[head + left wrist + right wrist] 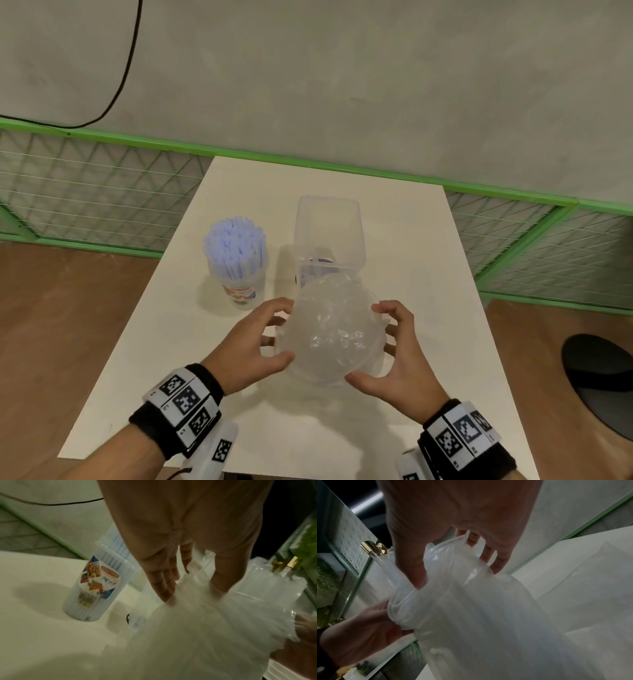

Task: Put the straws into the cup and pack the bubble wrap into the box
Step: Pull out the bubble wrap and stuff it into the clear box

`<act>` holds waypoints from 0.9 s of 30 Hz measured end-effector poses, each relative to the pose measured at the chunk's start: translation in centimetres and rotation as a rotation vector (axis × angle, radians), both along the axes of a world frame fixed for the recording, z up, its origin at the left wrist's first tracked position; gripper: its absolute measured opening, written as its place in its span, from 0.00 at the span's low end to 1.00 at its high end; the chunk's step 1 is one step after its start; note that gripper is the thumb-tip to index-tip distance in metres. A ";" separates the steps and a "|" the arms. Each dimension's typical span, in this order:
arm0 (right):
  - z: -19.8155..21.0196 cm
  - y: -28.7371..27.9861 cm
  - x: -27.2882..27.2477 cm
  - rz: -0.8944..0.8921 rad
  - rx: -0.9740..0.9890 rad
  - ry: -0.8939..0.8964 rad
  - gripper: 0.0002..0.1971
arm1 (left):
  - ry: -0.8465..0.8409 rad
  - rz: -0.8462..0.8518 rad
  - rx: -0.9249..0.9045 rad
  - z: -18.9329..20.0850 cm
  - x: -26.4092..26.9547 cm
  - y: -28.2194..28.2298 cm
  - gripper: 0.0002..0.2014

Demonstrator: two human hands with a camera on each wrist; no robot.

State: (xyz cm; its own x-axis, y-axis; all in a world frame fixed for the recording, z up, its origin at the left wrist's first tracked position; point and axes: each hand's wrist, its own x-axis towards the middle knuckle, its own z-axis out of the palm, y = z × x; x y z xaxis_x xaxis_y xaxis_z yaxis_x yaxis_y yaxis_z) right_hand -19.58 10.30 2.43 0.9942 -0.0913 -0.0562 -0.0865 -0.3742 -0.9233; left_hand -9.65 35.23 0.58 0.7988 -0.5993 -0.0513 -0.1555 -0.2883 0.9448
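Left hand (251, 346) and right hand (394, 356), fingers curled, grip the bubble wrap (330, 335) just before the box (329, 236); light, soft, springy: hold opposite sides.

A white table (411, 240) carried a cup (241, 291) packed with straws (234, 246) left of centre and a clear box (329, 236) just right of it, nearer the far edge.

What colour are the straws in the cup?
The straws are pale blue, almost lilac. The head view shows them best, standing bunched in the clear cup.
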 end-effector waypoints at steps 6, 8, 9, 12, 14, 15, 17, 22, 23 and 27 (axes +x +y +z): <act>1.1 -0.7 1.6 0.145 0.001 0.098 0.68 | 0.045 0.112 -0.049 1.3 1.4 -1.6 0.18; 1.3 -0.7 1.9 0.198 0.010 0.128 0.70 | 0.049 0.134 -0.058 1.7 1.9 -2.2 0.16; 1.3 -0.7 1.9 0.196 0.000 0.129 0.71 | 0.066 0.136 -0.064 1.9 2.2 -2.5 0.16; 1.3 -0.8 1.9 0.169 -0.082 0.077 0.69 | 0.052 0.116 -0.046 1.9 3.1 -3.0 0.17; 1.1 -1.0 1.9 0.168 -0.128 0.051 0.69 | 0.001 0.077 0.020 1.3 3.5 -3.3 0.20; 1.0 -1.0 1.9 0.170 -0.139 0.047 0.69 | 0.000 0.068 0.057 0.9 3.7 -3.6 0.22; 0.9 -1.0 2.0 0.186 -0.157 0.046 0.70 | 0.063 0.065 0.092 0.6 3.9 -3.9 0.25; -0.1 -1.3 2.2 0.232 -0.180 0.106 0.69 | 0.201 -0.042 0.176 0.2 4.5 -4.7 0.28; -0.5 -1.4 2.1 0.234 -0.205 0.124 0.67 | 0.227 -0.050 0.191 0.1 4.4 -4.6 0.30; -2.6 -1.3 1.9 0.207 -0.324 0.222 0.56 | 0.244 -0.091 0.260 -1.8 3.8 -3.8 0.22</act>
